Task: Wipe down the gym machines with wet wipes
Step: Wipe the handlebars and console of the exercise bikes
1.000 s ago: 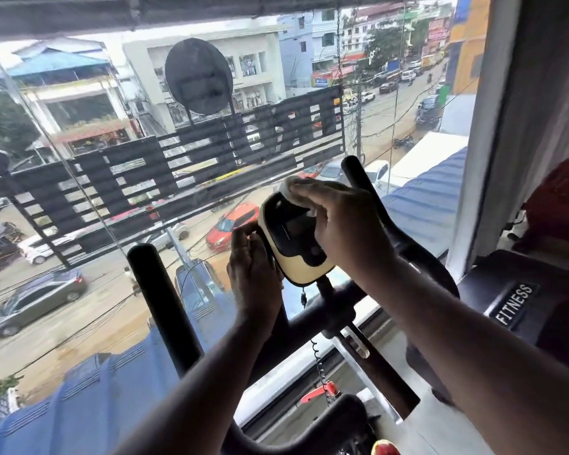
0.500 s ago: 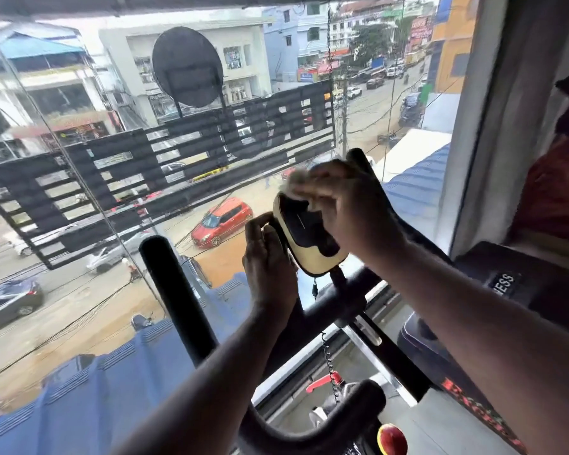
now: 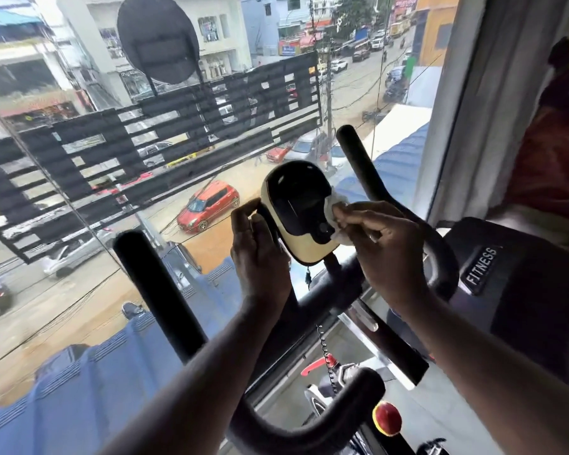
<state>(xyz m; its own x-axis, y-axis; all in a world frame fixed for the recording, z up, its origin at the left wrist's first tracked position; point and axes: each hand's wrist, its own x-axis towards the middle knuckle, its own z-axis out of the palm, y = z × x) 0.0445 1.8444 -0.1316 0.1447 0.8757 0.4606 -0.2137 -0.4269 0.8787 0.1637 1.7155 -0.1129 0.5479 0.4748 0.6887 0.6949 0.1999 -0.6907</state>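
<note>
Left of the left hand (image 3: 260, 254) stands a black handlebar grip (image 3: 158, 290). That hand still grips the left edge of the exercise bike's cream-and-black console (image 3: 299, 208), thumb on its rim. The wet wipe (image 3: 334, 208), on the console's top half a second ago, now presses its right edge, pinched in the right hand (image 3: 385, 244). Right of that hand, a dark machine (image 3: 523, 307) bears a label (image 3: 482, 266) reading "FITNESS".

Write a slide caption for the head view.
The right hand holds a wet wipe against the right edge of the exercise bike's console while the left hand grips its left side.
</note>
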